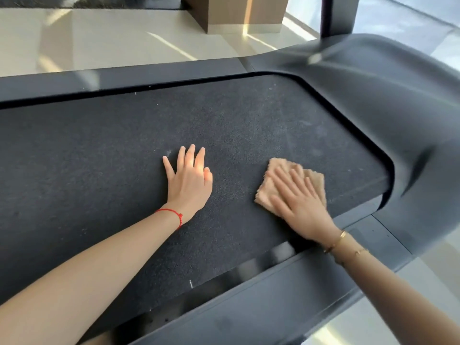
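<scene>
Head view, right hand: my fingers are straight, pressing the tan fuzzy square cloth onto the dark textured treadmill belt, near its right end.
Left hand: flat on the belt, holding nothing.
Risk: nothing pinches the cloth, so it may bunch or slip out. The belt may roll under my weight.

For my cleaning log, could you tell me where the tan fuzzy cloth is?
The tan cloth lies right of centre in the head view on the dark treadmill belt, pressed under the right hand.
</scene>
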Available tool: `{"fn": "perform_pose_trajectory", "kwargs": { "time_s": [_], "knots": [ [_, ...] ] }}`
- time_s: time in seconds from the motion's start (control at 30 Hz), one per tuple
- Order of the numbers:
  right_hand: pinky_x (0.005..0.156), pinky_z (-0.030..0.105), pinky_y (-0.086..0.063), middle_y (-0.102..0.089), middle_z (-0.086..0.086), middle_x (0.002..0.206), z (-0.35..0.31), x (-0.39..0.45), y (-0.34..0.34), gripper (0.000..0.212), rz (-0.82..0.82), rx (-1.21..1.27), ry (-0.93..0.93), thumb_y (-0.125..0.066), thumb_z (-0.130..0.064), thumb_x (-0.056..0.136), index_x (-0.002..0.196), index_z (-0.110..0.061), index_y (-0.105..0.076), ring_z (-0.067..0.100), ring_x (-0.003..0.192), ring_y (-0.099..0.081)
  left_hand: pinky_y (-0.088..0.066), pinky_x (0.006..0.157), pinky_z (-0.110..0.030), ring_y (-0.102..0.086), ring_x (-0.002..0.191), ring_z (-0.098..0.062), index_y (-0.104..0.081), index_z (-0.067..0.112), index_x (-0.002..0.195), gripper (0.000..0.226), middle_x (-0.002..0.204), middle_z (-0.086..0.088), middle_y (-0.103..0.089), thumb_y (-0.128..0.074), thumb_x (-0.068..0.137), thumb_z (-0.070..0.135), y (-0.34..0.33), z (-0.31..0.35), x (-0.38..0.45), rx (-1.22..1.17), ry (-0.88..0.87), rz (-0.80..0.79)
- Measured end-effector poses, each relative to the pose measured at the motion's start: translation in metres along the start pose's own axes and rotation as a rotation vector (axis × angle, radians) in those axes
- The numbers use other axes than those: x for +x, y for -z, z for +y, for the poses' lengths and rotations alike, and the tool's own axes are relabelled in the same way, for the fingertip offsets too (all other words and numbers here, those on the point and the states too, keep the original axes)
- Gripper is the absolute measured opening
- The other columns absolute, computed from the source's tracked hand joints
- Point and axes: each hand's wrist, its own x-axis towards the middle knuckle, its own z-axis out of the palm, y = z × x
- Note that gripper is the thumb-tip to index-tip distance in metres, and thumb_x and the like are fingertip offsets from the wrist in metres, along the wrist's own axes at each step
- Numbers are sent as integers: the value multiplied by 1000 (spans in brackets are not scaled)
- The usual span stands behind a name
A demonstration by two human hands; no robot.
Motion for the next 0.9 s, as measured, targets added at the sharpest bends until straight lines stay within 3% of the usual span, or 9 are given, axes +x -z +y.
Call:
{"fn": "perform_pose_trajectory", "kwargs": {
  "time_s": [0.13, 0.2, 0.27, 0.43, 0.53, 0.7, 0.9],
  "knots": [
    [122, 46, 6, 0, -15, 165, 69, 38, 15, 59, 29, 24, -319, -20, -54, 101, 157, -36, -10, 18, 152, 7, -1, 119, -63, -11, 152, -25, -30, 16, 154, 53, 162, -8, -24, -36, 103, 26, -3, 16, 7, -15, 10, 51],
    [122, 47, 8, 0, -14, 165, 71, 54, 18, 58, 30, 38, -337, -21, -51, 103, 157, -35, -8, 19, 152, 8, -1, 119, -62, -11, 152, -26, -30, 15, 154, 53, 162, -8, -23, -36, 103, 26, -3, 22, 12, -9, 10, 54],
    [121, 45, 10, 2, -15, 164, 57, 63, 16, 57, 27, 48, -227, -21, -48, 104, 157, -35, -6, 16, 152, 10, 0, 119, -62, -9, 152, -26, -27, 15, 155, 53, 163, -7, -21, -33, 104, 27, -3, 28, 21, -1, 28, 38],
    [121, 38, 13, 3, -17, 164, 13, 69, 8, 56, -20, -13, 245, -23, -46, 105, 157, -35, -6, 11, 151, 11, 2, 120, -60, -2, 153, -23, -19, 19, 157, 54, 165, -3, -13, -27, 105, 30, -7, 39, 44, 49, 120, 5],
    [121, 34, 12, 1, -21, 163, 25, 80, 11, 56, -68, 20, 373, -21, -52, 103, 156, -42, -6, 7, 150, 10, 2, 120, -60, -1, 153, -23, -19, 19, 157, 54, 165, -2, -13, -27, 105, 29, -10, 39, 54, 45, 157, 2],
    [123, 43, 3, -3, -15, 164, 92, 161, 28, 56, -13, -2, 128, -25, -49, 104, 157, -36, -13, 17, 153, 4, -2, 120, -61, -8, 152, -23, -24, 20, 156, 55, 164, -2, -19, -31, 103, 30, -19, 37, 58, 45, 170, 48],
    [122, 46, 7, 0, -8, 166, 123, 296, 43, 59, -28, 6, -42, -19, -50, 104, 158, -29, -8, 22, 152, 5, -7, 119, -63, -14, 151, -22, -29, 19, 154, 56, 161, -2, -25, -31, 99, 31, -24, 38, 60, 90, 188, 74]
  ]
}}
